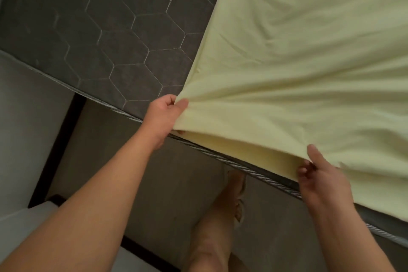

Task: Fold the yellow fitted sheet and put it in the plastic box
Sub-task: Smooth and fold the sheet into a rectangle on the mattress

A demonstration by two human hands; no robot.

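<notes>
The pale yellow fitted sheet [298, 62] lies spread over the right part of a dark grey mattress [99, 28], in more than one layer. My left hand [164, 115] pinches the sheet's near left corner between thumb and fingers, and creases fan out from that grip. My right hand [318, 174] pinches the near edge further right, lifting the top layer so the layer beneath shows. The plastic box is not in view.
The mattress has a hexagon-quilted top and a twisted rope trim [220, 157] along its near edge. My bare leg and foot [225, 210] stand on the grey floor beside it. A pale piece of furniture [26, 117] stands at the left.
</notes>
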